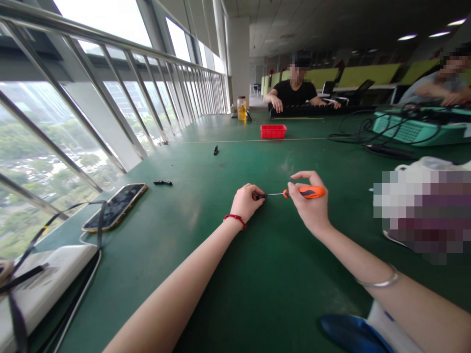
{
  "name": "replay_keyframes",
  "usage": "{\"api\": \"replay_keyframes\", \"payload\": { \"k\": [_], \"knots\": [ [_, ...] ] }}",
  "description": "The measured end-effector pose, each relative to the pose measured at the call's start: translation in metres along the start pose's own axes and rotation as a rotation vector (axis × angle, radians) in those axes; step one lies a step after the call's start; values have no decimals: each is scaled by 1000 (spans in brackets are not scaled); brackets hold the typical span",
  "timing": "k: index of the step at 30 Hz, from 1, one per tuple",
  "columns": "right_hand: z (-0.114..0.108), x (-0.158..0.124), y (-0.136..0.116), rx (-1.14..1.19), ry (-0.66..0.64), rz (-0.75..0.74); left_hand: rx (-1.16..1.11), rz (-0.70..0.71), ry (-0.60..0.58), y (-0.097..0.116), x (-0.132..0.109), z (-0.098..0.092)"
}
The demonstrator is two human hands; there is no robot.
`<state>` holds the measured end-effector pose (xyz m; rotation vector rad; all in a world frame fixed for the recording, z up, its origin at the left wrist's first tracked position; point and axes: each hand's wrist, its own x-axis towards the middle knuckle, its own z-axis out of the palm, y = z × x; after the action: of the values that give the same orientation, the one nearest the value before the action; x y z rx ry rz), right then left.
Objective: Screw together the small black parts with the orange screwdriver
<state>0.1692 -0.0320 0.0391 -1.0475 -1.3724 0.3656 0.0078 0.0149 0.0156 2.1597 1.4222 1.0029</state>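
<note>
Your orange-and-blk screwdriver (pixel 312 191) sits roughly horiz., thin metal shaft aimed L; tip prob. touches your small blk part (pixel 261 196), partly hidden in your grip.

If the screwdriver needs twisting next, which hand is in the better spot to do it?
Probably the right hand: it already holds the orange-handled screwdriver. The left hand is busy holding the small black piece at the shaft's end.

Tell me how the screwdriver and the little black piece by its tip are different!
The screwdriver looks longer than the black piece. The screwdriver's handle is orange and black; the black piece looks dark where it shows. The right hand holds the screwdriver; the left hand holds the black piece. Both are held.
</note>
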Motion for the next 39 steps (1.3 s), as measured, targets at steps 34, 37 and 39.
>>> {"api": "replay_keyframes", "payload": {
  "k": [34, 37, 39],
  "knots": [
    [-1, 3, 4, 70, 56, -91, -9, -4, -1, -1, -1, 0],
    [-1, 3, 0, -16, 16, -35, -13, -9, 4, -1, 0, 1],
    [-2, 2, -2, -28, -10, 13, -17, -10, 2, -1, 0, 1]
  ]
}}
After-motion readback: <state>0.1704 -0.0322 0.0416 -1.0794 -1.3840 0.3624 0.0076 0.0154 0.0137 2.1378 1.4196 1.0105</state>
